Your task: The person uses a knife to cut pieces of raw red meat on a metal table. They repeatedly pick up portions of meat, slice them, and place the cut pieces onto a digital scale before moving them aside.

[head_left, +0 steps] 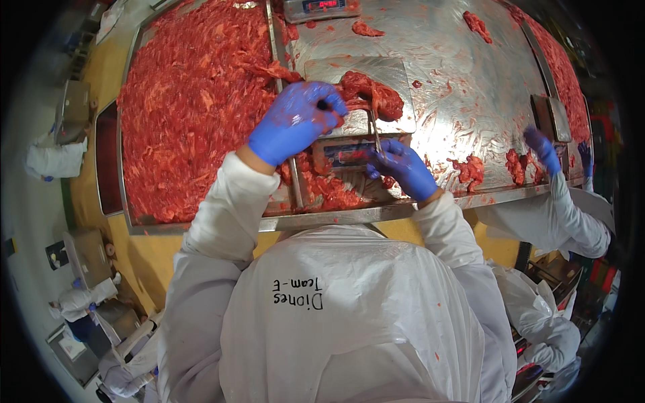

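Note:
My left hand (295,121), in a blue glove, is closed at the left end of a piece of raw red meat (386,102). Its curled fingertips seem to pinch the meat's edge, though they partly hide the contact. The meat lies on the steel platform of a scale (408,119). In my blue-gloved right hand (406,169) is a slim metal tool (376,134), like scissors or tweezers; its exact kind is unclear. The tool's tip points away from me and touches the meat. Below the platform, the scale's display (329,154) is partly covered by my right hand.
A large heap of raw meat (195,107) fills the left bay behind a metal divider (277,40). Scraps (470,171) dot the steel table (463,94). A second scale (322,8) stands at the far side. At right, a co-worker's gloved hand (543,149) is over the table.

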A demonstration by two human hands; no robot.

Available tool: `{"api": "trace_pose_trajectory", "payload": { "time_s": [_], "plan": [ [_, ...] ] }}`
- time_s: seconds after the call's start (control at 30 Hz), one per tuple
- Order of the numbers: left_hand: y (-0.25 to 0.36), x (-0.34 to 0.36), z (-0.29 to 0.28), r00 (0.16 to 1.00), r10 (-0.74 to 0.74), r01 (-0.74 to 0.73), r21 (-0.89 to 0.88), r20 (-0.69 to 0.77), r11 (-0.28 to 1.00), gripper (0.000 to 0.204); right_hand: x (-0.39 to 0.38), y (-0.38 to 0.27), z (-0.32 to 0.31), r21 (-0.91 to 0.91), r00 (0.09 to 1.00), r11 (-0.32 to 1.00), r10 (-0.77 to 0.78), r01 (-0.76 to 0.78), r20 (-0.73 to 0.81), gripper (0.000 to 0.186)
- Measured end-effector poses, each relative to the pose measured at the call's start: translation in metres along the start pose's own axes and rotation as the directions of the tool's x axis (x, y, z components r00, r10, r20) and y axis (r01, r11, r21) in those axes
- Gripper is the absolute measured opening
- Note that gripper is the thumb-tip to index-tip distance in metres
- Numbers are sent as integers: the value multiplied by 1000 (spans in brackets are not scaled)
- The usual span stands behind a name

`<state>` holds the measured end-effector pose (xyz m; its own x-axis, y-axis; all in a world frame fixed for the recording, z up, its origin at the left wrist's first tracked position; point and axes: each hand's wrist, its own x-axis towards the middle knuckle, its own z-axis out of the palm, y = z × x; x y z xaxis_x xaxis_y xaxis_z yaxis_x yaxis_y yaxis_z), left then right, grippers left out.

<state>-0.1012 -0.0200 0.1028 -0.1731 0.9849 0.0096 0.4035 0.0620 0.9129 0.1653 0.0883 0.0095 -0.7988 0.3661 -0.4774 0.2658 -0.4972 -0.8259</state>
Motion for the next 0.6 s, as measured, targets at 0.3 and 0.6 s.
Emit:
{"api": "trace_pose_trajectory", "payload": {
  "time_s": [0.3, 0.6],
  "plan": [
    [32, 75, 34, 939, -39, 222, -518, 340, 826, 39, -45, 17, -28, -51, 989, 997, 71, -65, 130, 26],
    [-115, -61, -15, 946, -253, 324, 529, -204, 784, 24, -81, 47, -78, -354, 980, 935, -86, 18, -178, 27]
  ]
}}
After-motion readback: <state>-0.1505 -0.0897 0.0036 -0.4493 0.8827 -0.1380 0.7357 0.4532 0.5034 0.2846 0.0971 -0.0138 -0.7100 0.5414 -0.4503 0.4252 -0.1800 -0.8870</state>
